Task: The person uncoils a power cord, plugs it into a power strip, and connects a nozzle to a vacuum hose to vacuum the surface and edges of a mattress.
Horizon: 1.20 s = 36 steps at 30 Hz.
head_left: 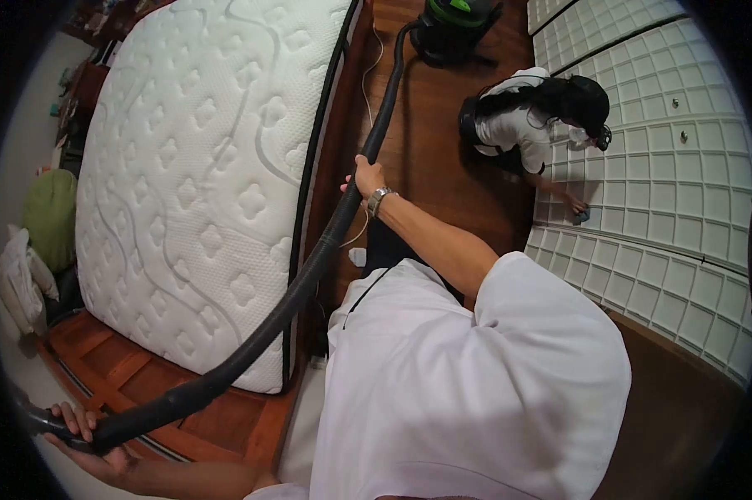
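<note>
A long black vacuum hose (288, 292) runs from the canister vacuum (453, 32) at the top down to the lower left. My right hand (366, 179), with a metal watch on its wrist, is wrapped round the middle of the hose beside the mattress edge. Near the lower left end of the hose, my left hand (88, 437) grips it, fingers curled over the top. Left of the hose, the white quilted mattress (209, 167) lies tilted over a reddish wooden bed frame (243, 425).
At the right, a co-worker (518, 121) in a black cap crouches, one hand holding a bluish cloth (580, 217) against white gridded panel doors (643, 167). A thin cord crosses the wooden floor (426, 167). A green cushion (49, 218) and pale pillows (26, 279) are at the far left.
</note>
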Available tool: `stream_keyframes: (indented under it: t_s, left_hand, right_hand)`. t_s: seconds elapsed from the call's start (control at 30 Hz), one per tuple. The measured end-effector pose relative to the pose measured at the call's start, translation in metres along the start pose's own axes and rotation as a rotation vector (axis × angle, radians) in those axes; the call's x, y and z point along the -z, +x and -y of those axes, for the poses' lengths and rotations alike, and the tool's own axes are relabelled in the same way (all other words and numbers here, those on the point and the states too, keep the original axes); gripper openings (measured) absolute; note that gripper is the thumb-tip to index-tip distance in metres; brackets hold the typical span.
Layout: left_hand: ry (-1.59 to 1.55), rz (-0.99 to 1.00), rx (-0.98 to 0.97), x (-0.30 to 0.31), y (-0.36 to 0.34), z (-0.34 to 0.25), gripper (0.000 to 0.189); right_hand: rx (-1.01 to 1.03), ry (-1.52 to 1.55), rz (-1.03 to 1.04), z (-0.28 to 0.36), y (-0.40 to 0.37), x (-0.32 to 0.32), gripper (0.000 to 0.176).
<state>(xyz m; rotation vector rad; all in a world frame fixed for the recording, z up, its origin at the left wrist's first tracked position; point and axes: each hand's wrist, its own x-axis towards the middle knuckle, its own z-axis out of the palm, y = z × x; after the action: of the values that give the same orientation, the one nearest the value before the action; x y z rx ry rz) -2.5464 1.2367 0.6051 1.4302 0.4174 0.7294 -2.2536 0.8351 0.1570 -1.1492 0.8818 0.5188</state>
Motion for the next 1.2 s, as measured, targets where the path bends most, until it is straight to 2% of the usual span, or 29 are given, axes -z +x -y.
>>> stream_keyframes:
  t_s: [0.07,0.1,0.27,0.4,0.53,0.6,0.73,0.8,0.83,0.93,1.03,1.07,1.13,1.17,1.2]
  left_hand:
    - [0.089,0.011,-0.018,0.003,0.009,-0.010,0.028]
    - [0.173,-0.066,-0.067,-0.007,0.010,-0.010,0.030]
    - [0.269,-0.104,-0.074,-0.012,0.019,-0.020,0.032]
    - [0.331,-0.149,-0.084,-0.027,0.018,-0.021,0.034]
    - [0.308,-0.097,-0.062,-0.023,0.027,-0.021,0.036]
    - [0.357,-0.140,-0.037,-0.025,0.028,-0.021,0.037]
    - [0.343,-0.104,0.066,-0.012,0.043,-0.019,0.037]
    - [0.394,-0.227,0.074,-0.013,0.048,-0.013,0.039]
    - [0.352,-0.253,0.159,-0.027,0.045,-0.016,0.042]
    - [0.386,-0.205,0.172,0.004,0.059,-0.014,0.042]
    - [0.393,-0.216,0.181,0.014,0.070,-0.009,0.042]
    - [0.386,-0.229,0.184,0.019,0.076,-0.007,0.041]
    - [0.372,-0.283,0.178,0.027,0.075,-0.002,0.041]
    - [0.363,-0.318,0.173,0.036,0.075,0.001,0.041]
    - [0.350,-0.351,0.174,0.046,0.075,0.005,0.041]
  right_hand:
    - [0.038,0.030,-0.006,0.002,-0.020,-0.004,0.047]
    - [0.034,0.021,-0.011,0.003,-0.028,-0.003,0.046]
    - [-0.008,0.111,0.054,-0.012,-0.080,0.010,0.041]
    - [-0.033,0.003,0.017,-0.024,-0.123,0.025,0.041]
    - [-0.168,-0.062,0.078,-0.014,-0.165,0.042,0.045]
    - [-0.318,-0.077,0.060,-0.013,-0.180,0.048,0.043]
    - [-0.405,-0.153,0.146,-0.008,-0.213,0.054,0.041]
    - [-0.433,-0.111,0.182,-0.007,-0.218,0.054,0.039]
    - [-0.469,-0.096,0.219,-0.004,-0.224,0.053,0.039]
    - [-0.553,-0.080,0.290,0.005,-0.248,0.051,0.037]
    - [-0.575,-0.098,0.450,0.007,-0.267,0.049,0.055]
    - [-0.586,-0.114,0.453,0.008,-0.266,0.049,0.055]
    - [-0.597,-0.077,0.373,0.015,-0.262,0.045,0.038]
    - [-0.550,-0.127,0.261,0.011,-0.250,0.042,0.042]
    - [-0.564,-0.113,0.256,0.001,-0.225,0.044,0.044]
